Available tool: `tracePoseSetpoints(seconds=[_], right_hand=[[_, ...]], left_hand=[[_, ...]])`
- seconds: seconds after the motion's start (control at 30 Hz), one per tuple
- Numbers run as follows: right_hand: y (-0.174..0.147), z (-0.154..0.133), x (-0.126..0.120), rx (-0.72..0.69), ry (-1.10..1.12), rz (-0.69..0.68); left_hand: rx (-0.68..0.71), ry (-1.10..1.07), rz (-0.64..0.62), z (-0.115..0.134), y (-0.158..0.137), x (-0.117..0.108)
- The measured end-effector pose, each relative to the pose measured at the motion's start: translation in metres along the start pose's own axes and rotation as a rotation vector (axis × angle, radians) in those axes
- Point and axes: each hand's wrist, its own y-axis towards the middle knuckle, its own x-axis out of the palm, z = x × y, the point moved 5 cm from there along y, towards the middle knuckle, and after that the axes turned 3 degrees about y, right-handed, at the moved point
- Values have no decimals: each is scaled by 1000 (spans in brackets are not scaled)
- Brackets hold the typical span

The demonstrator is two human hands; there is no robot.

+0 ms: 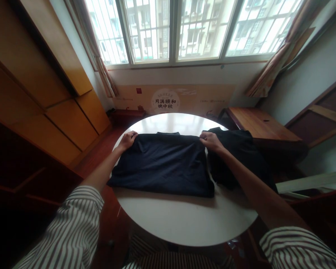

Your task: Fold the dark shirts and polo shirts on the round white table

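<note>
A dark navy garment (168,164) lies folded into a broad rectangle on the round white table (184,220). Its exact kind cannot be made out; a small collar-like edge (168,133) peeks out beyond its far side. My left hand (128,141) grips the far left corner, fingers closed on the cloth. At the far right corner my right hand (211,141) pinches the same garment. Beneath my right forearm a second dark garment (238,157) lies loosely on the table's right side, partly hanging over the edge.
Wooden cabinets (58,123) stand on the left. A wooden bench (263,123) is at the back right, near a curtain (271,71). Behind the table a printed banner (168,99) runs below the barred windows (173,30). A pale rail (310,183) shows at right.
</note>
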Motion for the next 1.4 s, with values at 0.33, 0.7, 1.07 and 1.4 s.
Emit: tracePoseSetpoints(seconds=[0.33,0.7,1.07,1.4], right_hand=[[-30,-67,26,-153,-240,-27],[-194,-166,119,-597,-61,-578],[-140,-172,97,-399,371,-594],[-51,-117,56,249,1060,-476]], left_hand=[[-89,104,50,18,0,8],[-448,371,-122,14,-155,-32],[-650,-822,-561,29,-136,-52],[29,-853,-511,254,-77,6]])
